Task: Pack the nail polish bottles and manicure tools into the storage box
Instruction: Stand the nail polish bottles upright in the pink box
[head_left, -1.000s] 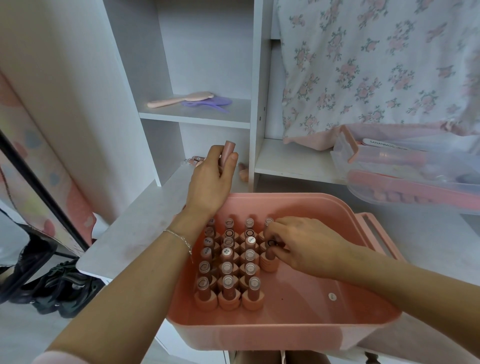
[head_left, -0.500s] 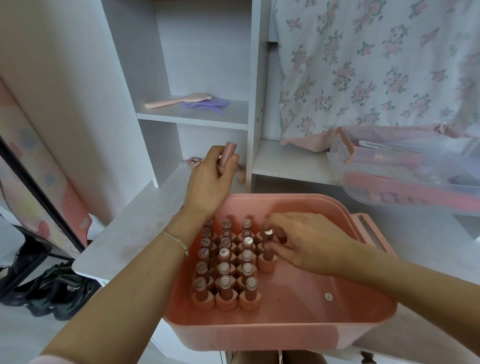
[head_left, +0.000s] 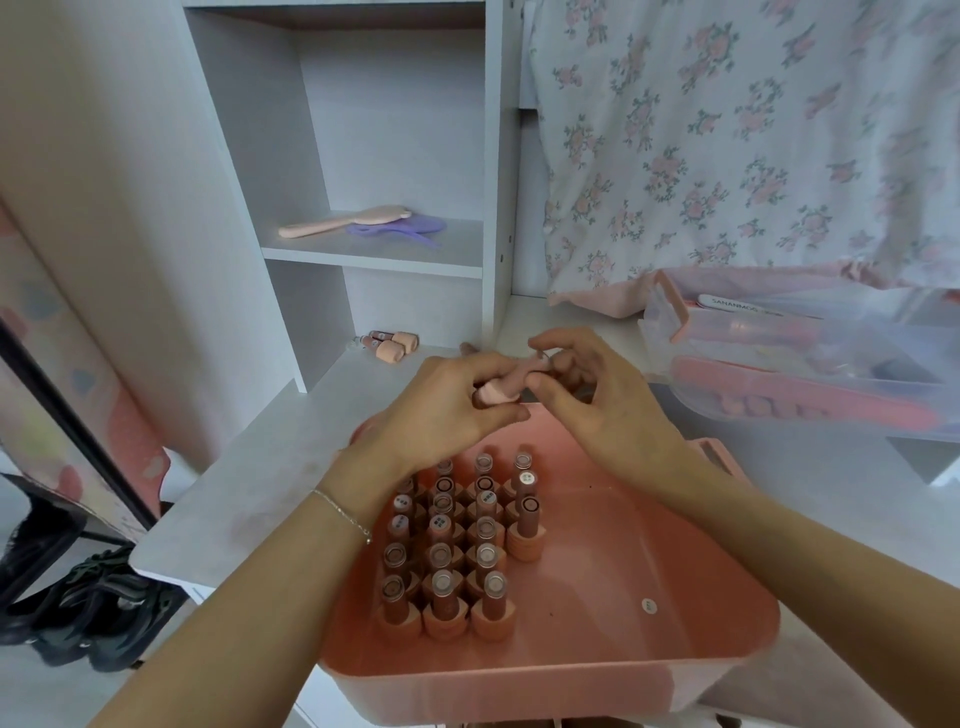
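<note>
Both hands have risen off the rows and met above the far rim of the pink storage box (head_left: 545, 670): left hand (head_left: 441, 410) and right hand (head_left: 597, 400) each pinch one nail polish bottle (head_left: 511, 382), held sideways between them. Near, packed bottles (head_left: 457, 545) stand upright in tidy rows at the box's left; the right half is bare floor. Farther off, two loose bottles (head_left: 389, 345) lie on the low shelf. Far right, a clear tray (head_left: 810, 358) holds manicure tools, unpacked. Judged roughly midway: bottles nearly done, tools left.
</note>
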